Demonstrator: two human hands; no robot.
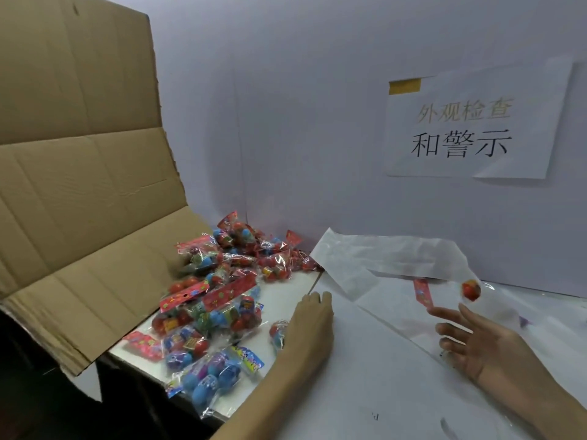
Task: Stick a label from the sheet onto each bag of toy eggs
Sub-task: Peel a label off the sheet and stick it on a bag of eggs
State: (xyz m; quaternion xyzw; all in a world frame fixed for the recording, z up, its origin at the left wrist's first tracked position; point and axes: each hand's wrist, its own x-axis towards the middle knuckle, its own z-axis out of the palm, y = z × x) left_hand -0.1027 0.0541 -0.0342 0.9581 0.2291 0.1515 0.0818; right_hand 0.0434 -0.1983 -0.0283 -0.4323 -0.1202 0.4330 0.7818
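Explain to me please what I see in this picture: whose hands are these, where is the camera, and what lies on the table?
There is no machine here. A person wears one camera on the head, looking forward and down, so you see that person's own two hands.

The left hand rests at the edge of a pile of bags of toy eggs, beside a small bag; whether it grips it cannot be told. The right hand is open, fingers spread. Just beyond it a blurred bag seems to be in the air, not held.

A cardboard flap stands on the left. White sheets lie on the table. On the wall hangs a paper sign.
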